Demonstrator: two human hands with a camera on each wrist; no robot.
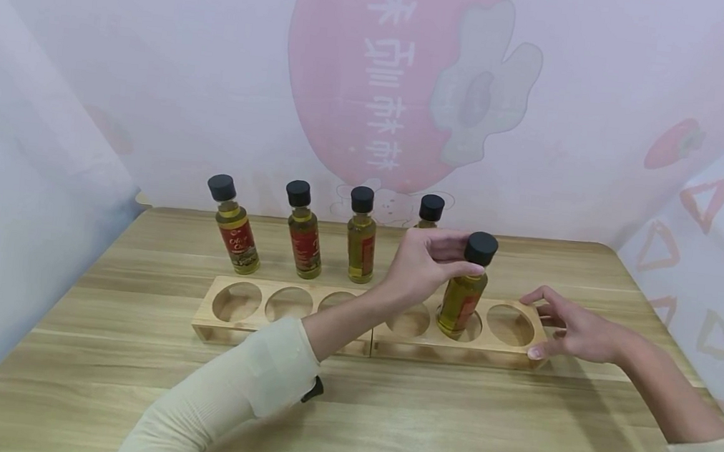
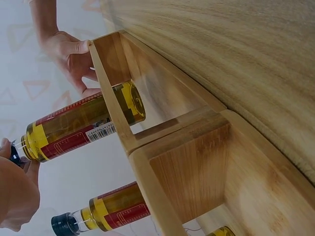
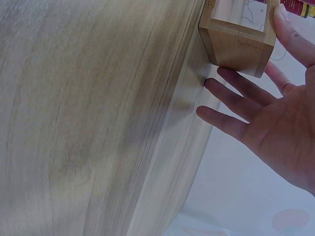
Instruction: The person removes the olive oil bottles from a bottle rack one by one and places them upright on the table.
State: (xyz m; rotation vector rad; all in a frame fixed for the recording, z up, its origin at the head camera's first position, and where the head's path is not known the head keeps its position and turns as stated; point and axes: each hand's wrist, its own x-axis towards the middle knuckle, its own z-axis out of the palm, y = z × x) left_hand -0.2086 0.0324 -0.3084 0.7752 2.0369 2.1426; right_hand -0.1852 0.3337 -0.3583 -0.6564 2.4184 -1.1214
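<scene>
My left hand [image 1: 419, 270] holds an olive oil bottle [image 1: 461, 303] by its black cap and neck. The bottle, slightly tilted, stands in the middle hole of the right wooden rack [image 1: 429, 345]; in the left wrist view its base [image 2: 134, 101] is below the rack's top board. At that rack's right end my right hand [image 1: 585, 335] grips the corner, thumb at the front edge and index finger behind. The right wrist view has the other fingers [image 3: 229, 123] spread beside the end panel [image 3: 238, 49]. Holes on either side of the bottle are unfilled.
A second wooden rack [image 1: 250, 327] adjoins the first on the left, its holes unfilled. Behind the racks stand more oil bottles: one at far left [image 1: 238, 240], two toward the middle [image 1: 305, 246] [image 1: 361, 247], and one [image 1: 431, 210] partly hidden by my left hand. A printed curtain [image 1: 221, 63] hangs behind the table.
</scene>
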